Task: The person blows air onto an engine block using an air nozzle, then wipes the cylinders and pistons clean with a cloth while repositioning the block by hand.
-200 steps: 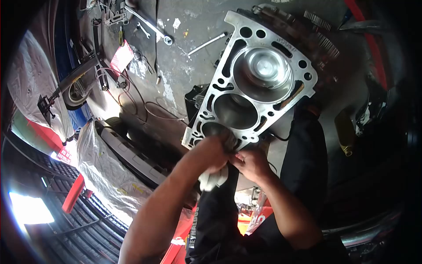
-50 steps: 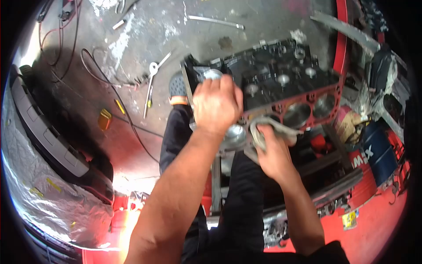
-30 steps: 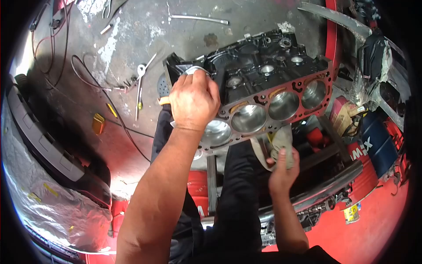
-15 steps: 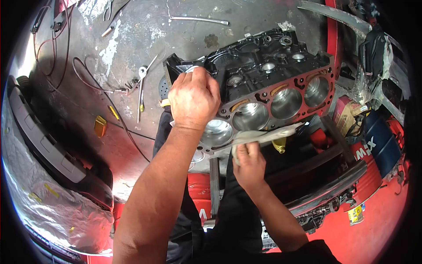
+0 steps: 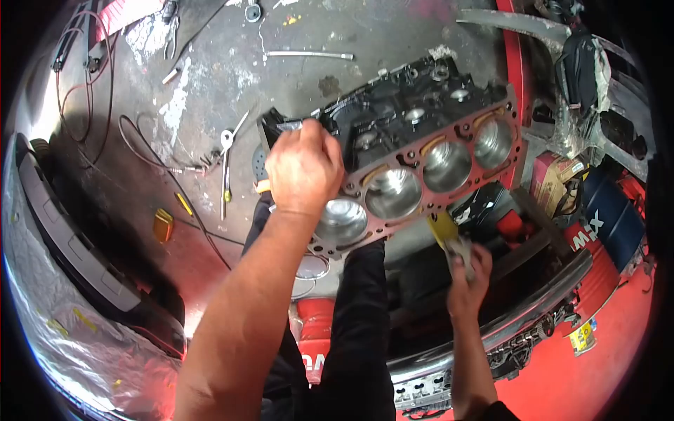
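A black engine block [image 5: 421, 151], with a reddish-brown deck face and several shiny cylinder bores, stands tilted in front of me. My left hand [image 5: 304, 170] is closed over its near-left corner, the fingertips hidden behind the edge. Lower right, my right hand [image 5: 469, 281] is closed on a pale rag [image 5: 460, 254], bunched and blurred by motion. Just beyond that rag lies a yellow container [image 5: 442, 226], partly covered by it; I cannot tell whether they touch. The right hand is apart from the block.
A ratchet [image 5: 226, 144] and a long metal bar [image 5: 309, 55] lie on the stained floor. A dark hose [image 5: 147, 147] curls at left beside a bumper [image 5: 74, 224]. Red and blue drums [image 5: 607, 224] stand at right. A metal bench frame [image 5: 554, 281] runs below the block.
My right hand has swung right and away from the bores, with the rag now bunched instead of stretched out. My left hand keeps its hold on the block. The view has shifted slightly.
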A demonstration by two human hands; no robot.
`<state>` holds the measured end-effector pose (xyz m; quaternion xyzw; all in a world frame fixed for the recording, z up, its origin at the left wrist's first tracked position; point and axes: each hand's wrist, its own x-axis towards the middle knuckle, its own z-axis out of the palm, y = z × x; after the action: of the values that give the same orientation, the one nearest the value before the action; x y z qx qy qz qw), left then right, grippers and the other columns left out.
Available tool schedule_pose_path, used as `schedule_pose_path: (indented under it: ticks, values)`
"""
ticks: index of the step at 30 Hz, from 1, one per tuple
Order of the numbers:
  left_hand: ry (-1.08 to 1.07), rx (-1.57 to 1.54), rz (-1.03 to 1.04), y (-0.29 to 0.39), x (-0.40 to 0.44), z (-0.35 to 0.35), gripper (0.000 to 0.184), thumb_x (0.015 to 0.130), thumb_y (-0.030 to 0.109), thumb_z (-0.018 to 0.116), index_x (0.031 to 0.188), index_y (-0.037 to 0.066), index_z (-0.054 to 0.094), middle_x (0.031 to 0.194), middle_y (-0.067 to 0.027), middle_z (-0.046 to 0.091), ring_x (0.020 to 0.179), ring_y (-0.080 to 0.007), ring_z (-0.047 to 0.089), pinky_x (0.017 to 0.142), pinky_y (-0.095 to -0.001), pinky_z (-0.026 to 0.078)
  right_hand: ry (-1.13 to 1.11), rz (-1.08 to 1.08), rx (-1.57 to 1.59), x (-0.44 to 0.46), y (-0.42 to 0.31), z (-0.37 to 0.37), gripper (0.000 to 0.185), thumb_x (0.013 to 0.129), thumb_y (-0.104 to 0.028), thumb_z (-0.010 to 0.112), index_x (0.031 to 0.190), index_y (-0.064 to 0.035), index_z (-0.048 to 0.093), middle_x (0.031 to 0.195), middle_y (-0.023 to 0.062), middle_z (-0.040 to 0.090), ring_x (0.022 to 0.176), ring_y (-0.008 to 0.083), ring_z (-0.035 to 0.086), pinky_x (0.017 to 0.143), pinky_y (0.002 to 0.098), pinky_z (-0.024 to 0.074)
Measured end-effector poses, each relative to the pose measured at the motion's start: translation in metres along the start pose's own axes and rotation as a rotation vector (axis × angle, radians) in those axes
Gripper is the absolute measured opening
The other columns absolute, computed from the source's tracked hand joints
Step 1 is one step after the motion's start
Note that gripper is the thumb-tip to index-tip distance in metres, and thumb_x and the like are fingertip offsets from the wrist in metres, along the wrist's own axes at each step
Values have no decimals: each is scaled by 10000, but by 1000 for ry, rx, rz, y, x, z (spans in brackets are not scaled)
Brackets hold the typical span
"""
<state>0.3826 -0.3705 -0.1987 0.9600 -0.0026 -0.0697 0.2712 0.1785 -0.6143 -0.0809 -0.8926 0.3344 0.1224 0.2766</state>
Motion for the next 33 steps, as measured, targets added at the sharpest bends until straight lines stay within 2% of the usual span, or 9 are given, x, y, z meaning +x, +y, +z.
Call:
schedule_pose_path:
  ticks: [3, 9, 12, 15, 19, 21, 23, 29, 33]
  values:
    - [17, 52, 19, -1, 0, 3, 151, 866, 129, 635, 748, 56, 574, 673, -146, 636, 672, -355, 642, 638, -481, 529, -188, -570, -143, 43, -74, 36, 358, 738, -27, 737, 1094, -6, 705, 1113, 130, 646, 1072, 359, 591, 955, 426, 485]
    - [-3, 38, -35, 0, -2, 0, 179, 927, 204, 596, 856, 50, 653, 740, -198, 668, 725, -421, 660, 694, -524, 514, -524, -166, 87, 69, -91, 31, 467, 829, -61, 697, 1287, 13, 646, 1263, 177, 678, 1138, 351, 628, 1008, 415, 493]
    - [16, 40, -57, 2, -1, 1, 166, 897, 191, 616, 808, 52, 629, 726, -169, 673, 724, -384, 667, 688, -506, 530, -557, -431, -138, 63, -92, 35, 538, 860, -74, 681, 1382, 9, 577, 1340, 203, 633, 1193, 371, 610, 1035, 422, 479]
    - [41, 48, -35, 2, -2, 0, 154, 868, 167, 637, 767, 56, 605, 719, -135, 680, 721, -339, 675, 688, -473, 551, -691, -326, -146, 68, -108, 35, 573, 870, -71, 669, 1422, 6, 535, 1401, 219, 587, 1242, 401, 579, 1052, 436, 466]
    - [28, -37, -76, 0, -4, 0, 187, 920, 206, 602, 835, 45, 644, 737, -196, 669, 745, -416, 667, 712, -534, 519, -888, -53, -155, 89, -123, 43, 534, 898, -83, 621, 1417, 13, 536, 1303, 252, 639, 1158, 423, 620, 1027, 432, 481]
    - [6, -35, -80, 0, -4, 0, 188, 916, 205, 607, 825, 45, 640, 738, -197, 668, 746, -414, 667, 711, -532, 522, -890, -155, -198, 93, -121, 48, 535, 906, -80, 590, 1431, -3, 522, 1254, 253, 665, 1128, 393, 657, 998, 419, 498]
    - [0, -50, -73, -2, -6, 2, 173, 909, 200, 613, 830, 48, 637, 739, -193, 667, 743, -406, 667, 710, -528, 524, -1048, 134, -104, 99, -132, 50, 552, 906, -70, 572, 1451, -25, 499, 1260, 242, 668, 1178, 350, 659, 1000, 402, 501]
    - [-17, -52, -27, -2, -5, 1, 137, 896, 168, 622, 827, 52, 605, 752, -161, 674, 758, -376, 666, 700, -510, 529, -916, -72, 23, 78, -100, 41, 591, 893, -80, 568, 1473, -37, 465, 1258, 269, 658, 1172, 360, 657, 977, 427, 511]
    - [-47, -14, -67, -1, -2, 1, 128, 895, 165, 622, 838, 51, 608, 757, -156, 674, 758, -374, 664, 701, -507, 529, -1037, -15, -354, 101, -144, 58, 633, 837, 30, 570, 1459, 14, 455, 1371, 268, 599, 1279, 394, 580, 1092, 401, 451]
